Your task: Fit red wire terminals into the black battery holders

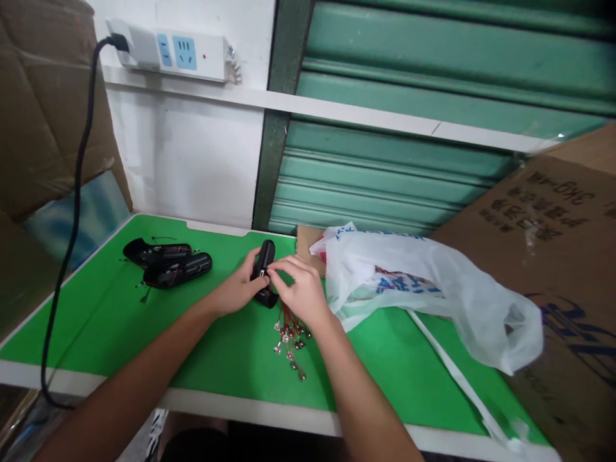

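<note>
My left hand (240, 287) is wrapped round a black plastic housing (266, 256), held upright over the green mat (231, 346). The thumb and fingers of my right hand (301, 289) are pinched together at the middle of that housing, beside a small light-coloured part. Whatever sits between those fingertips is too small to make out. Below my right hand lies a bunch of red wires (287, 319) with small metal ends. Two more black housings (178, 269) with thin wires lie to the left, one partly behind the other.
A white plastic bag (385, 263) lies at the right, with a white strap (452, 372) running to the front edge. Cardboard boxes (543, 256) stand on both sides. A black cable (79, 173) hangs at the left from a power strip (178, 54) on the wall.
</note>
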{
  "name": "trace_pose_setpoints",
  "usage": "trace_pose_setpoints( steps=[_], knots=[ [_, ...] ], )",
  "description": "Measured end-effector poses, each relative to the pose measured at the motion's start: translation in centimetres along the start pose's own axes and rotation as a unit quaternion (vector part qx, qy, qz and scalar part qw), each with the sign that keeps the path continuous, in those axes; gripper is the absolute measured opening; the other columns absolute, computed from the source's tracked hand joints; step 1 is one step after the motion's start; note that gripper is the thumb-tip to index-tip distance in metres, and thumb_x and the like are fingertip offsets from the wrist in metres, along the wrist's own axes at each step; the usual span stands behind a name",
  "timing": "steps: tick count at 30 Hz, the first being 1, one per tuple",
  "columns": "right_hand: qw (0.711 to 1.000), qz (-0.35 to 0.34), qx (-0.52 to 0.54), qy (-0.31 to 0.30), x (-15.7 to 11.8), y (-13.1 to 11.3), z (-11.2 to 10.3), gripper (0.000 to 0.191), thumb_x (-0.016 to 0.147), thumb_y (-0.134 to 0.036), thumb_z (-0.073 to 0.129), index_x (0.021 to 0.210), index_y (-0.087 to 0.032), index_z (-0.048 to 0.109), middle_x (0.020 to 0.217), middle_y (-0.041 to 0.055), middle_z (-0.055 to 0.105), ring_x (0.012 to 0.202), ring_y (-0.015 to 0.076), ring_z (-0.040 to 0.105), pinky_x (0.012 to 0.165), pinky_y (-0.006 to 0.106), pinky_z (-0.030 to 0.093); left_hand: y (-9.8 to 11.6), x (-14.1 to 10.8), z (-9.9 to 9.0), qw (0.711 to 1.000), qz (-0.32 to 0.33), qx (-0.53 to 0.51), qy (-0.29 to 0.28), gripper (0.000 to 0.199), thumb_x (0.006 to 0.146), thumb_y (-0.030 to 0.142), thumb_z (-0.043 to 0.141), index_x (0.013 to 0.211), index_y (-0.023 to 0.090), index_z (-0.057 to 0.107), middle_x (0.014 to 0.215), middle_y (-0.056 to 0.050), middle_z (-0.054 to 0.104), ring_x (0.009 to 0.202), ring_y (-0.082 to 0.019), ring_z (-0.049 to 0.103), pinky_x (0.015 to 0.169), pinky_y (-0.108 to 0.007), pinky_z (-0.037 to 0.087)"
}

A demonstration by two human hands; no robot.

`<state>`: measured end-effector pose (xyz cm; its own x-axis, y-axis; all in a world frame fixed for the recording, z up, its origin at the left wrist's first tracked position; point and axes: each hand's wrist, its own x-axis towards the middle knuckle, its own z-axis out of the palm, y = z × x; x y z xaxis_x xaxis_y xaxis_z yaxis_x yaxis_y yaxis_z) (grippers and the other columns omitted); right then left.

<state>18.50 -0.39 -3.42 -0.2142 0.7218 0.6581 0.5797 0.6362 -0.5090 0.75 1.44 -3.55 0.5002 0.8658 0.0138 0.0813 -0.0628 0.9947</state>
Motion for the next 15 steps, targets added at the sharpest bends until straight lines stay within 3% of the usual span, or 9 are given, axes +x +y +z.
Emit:
trace_pose_setpoints(
  steps=[7,15],
  knots=[
    [0.993,-0.040,-0.109,-0.017,0.0,-0.3,-0.6,0.015,0.097,-0.016,0.059,0.090,-0.021,0.072,0.085,0.0061,0.073,0.082,0.0240,0.064,0.075,0.038,0.054,0.2,-0.1,0.1,0.995,0.033,0.089,0.004,0.060,0.095,0.034,0.050,0.150,0.019,0.032,0.141,-0.011,0.054,0.135,-0.030,0.047,0.121,-0.047,0.032],
    [0.995,-0.069,-0.046,0.049,-0.3,0.1,1.0,0.022,0.102,-0.018,0.052,0.091,-0.021,0.070,0.086,0.0078,0.072,0.081,0.0227,0.064,0.078,0.038,0.055,0.4,-0.1,0.1,0.995,0.041,0.085,0.009,0.056,0.095,0.033,0.049,0.148,0.018,0.037,0.141,-0.011,0.055,0.136,-0.030,0.045,0.122,-0.046,0.031]
  ],
)
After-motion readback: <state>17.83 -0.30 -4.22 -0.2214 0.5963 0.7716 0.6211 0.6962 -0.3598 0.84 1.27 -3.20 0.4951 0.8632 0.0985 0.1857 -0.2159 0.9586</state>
